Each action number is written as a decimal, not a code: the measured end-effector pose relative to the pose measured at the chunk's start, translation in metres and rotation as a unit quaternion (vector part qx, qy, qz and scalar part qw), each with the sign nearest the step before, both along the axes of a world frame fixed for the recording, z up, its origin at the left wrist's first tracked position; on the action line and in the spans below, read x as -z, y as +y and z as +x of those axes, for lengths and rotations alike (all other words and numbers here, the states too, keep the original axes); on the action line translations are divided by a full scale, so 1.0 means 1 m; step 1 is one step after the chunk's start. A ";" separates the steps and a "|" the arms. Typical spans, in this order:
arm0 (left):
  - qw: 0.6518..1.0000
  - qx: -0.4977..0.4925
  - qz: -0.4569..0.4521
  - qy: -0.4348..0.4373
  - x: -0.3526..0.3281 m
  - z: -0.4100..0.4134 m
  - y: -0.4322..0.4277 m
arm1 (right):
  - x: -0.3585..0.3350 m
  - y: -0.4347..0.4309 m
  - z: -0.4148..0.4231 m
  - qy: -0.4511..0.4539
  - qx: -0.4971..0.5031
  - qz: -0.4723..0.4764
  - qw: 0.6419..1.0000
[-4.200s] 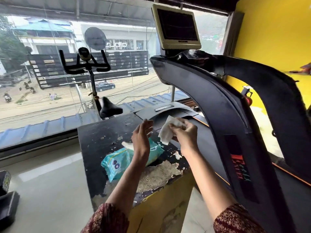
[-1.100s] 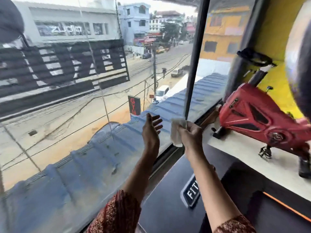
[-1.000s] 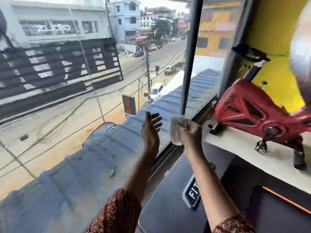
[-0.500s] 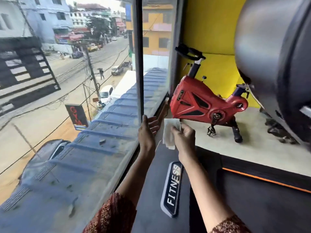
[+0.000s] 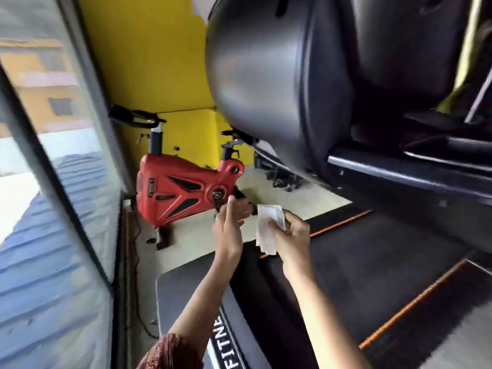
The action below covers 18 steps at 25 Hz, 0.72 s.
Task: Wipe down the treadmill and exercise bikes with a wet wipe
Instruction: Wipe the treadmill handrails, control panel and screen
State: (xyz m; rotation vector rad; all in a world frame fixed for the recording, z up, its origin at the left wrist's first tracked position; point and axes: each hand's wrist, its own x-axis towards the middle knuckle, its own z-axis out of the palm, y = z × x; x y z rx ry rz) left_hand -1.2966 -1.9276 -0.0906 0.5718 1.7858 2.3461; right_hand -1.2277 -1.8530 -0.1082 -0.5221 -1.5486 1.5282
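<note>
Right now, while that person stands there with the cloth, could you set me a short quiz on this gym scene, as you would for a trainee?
1. True or false: the left hand holds the wet wipe.
2. Which colour is the exercise bike by the yellow wall? A blue, B red, C green.
3. Fill in: the left hand, holding nothing, is ___ (open or shut).
Key: 1 false, the right hand pinches the wet wipe. 2 B. 3 open.
</note>
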 end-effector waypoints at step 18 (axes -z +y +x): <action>0.723 -0.123 -0.127 0.668 -0.077 0.000 0.094 | -0.100 0.075 0.044 -0.282 0.388 0.567 0.670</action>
